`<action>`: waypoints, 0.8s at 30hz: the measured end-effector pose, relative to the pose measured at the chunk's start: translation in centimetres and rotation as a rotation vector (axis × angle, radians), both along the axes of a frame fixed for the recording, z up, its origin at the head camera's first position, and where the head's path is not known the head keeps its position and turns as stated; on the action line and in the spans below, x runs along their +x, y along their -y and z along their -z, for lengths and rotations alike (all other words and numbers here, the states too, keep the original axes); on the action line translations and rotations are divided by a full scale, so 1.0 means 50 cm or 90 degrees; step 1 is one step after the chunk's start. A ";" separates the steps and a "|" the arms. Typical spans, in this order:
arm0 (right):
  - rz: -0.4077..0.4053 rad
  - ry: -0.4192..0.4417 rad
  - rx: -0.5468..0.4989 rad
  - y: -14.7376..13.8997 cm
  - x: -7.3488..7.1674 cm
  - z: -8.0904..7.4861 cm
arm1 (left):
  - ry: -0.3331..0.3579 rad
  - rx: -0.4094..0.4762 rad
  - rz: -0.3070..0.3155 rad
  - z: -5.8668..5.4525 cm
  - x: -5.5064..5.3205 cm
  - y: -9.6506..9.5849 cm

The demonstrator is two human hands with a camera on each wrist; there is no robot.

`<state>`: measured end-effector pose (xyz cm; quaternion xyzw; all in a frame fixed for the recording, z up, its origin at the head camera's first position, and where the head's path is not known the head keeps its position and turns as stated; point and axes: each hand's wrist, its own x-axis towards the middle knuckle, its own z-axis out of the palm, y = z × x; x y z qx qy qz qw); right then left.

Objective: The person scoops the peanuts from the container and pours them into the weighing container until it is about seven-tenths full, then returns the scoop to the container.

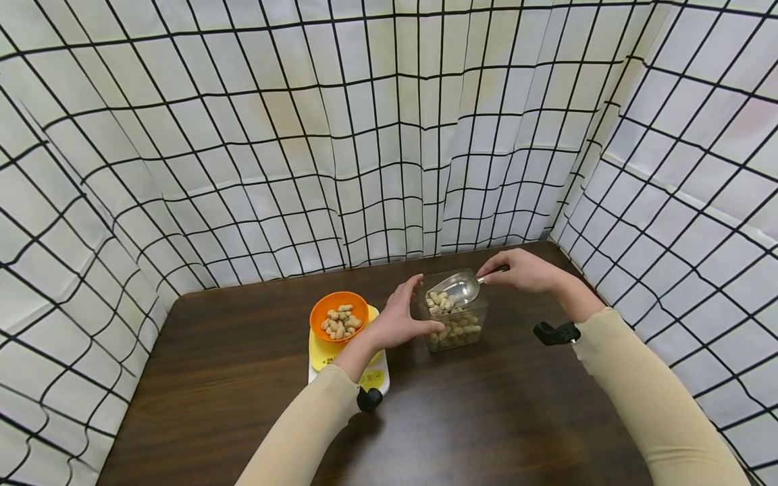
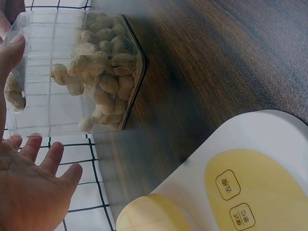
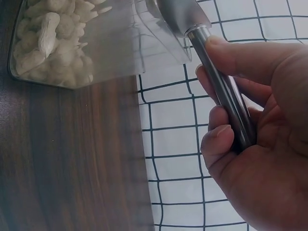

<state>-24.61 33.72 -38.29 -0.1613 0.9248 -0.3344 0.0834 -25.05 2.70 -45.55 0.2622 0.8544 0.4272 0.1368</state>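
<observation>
My right hand grips the dark handle of a metal scoop, thumb along its top and fingers curled beneath. The scoop's bowl, bearing several unshelled peanuts, is tilted down at the top of a clear plastic container. More peanuts lie in the container's lower part. My left hand spans the container's left side, holding it between thumb and forefinger; its other fingers are spread.
Left of the container, an orange bowl with peanuts sits on a white and yellow kitchen scale, partly behind my left forearm. The dark wooden table ends at white curtains with a black grid.
</observation>
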 end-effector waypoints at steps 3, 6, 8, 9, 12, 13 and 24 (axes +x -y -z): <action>0.013 0.009 -0.004 -0.002 0.000 0.002 | -0.002 0.000 0.001 -0.002 0.001 0.001; 0.022 0.016 -0.008 -0.004 0.000 0.005 | -0.004 -0.002 0.001 -0.004 0.002 0.001; 0.023 0.016 -0.013 -0.007 0.001 0.005 | -0.006 -0.004 0.001 -0.004 0.002 0.001; 0.024 0.016 -0.016 -0.008 0.001 0.005 | -0.007 -0.005 0.001 -0.004 0.002 0.001; 0.027 0.014 -0.020 -0.010 0.002 0.005 | -0.009 -0.007 -0.001 -0.002 0.000 0.002; 0.030 0.015 -0.021 -0.011 0.003 0.005 | -0.009 -0.008 -0.001 -0.001 0.000 0.002; 0.037 0.021 -0.030 -0.020 0.010 0.011 | 0.004 -0.002 0.001 -0.002 0.005 0.004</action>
